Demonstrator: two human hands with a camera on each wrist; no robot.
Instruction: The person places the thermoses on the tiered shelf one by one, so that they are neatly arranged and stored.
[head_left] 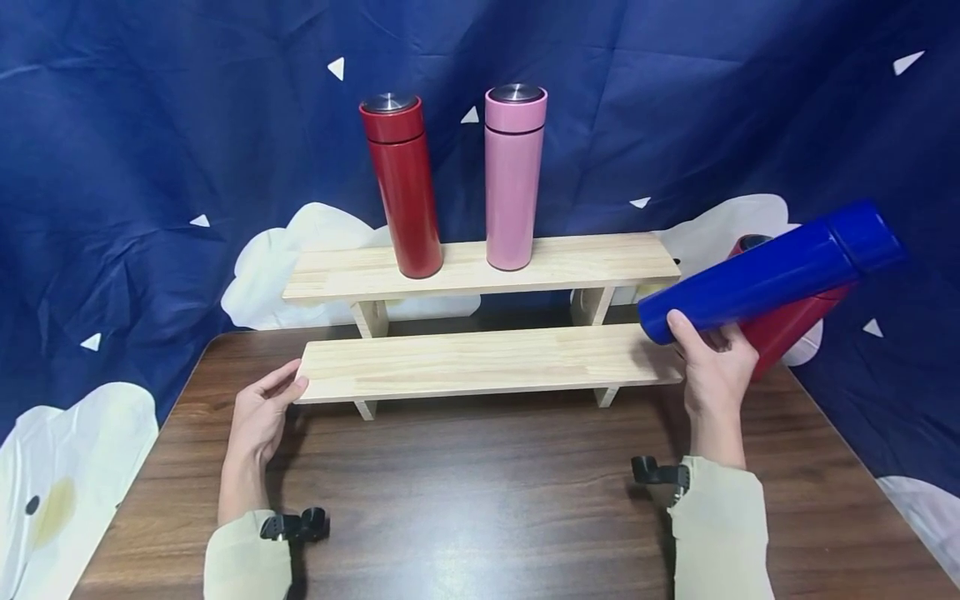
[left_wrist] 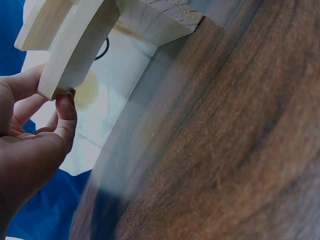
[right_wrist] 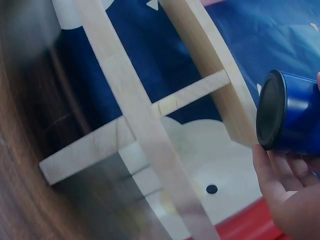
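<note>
The right hand (head_left: 716, 367), at the right of the head view, grips a glossy blue cylindrical bottle (head_left: 765, 271) near its base, thumb and fingers round its side. The step in hand looks to be bringing this bottle to the stand; the next move would seem to call for tipping it upright and lowering its base onto a tier. It lies in the grasp, extending above the hand toward the upper right of the frame, lid end higher, dark base (right_wrist: 272, 110) toward the left; whether that base touches the wood I cannot tell. Behind it, red bottle surfaces (head_left: 787, 333) show, too covered to tell if they belong to 1 bottle or 2. At the lower left, the left hand (head_left: 258, 408) pinches the left end of the pale wooden lower board (head_left: 480, 362), apparently steadying it. Farther up, near the centre, the pale wooden upper board (head_left: 592, 258) carries 2 upright bottles: a red cylindrical bottle with a silvery top (head_left: 405, 196) and, right of it, a pink cylindrical bottle (head_left: 513, 183).
</note>
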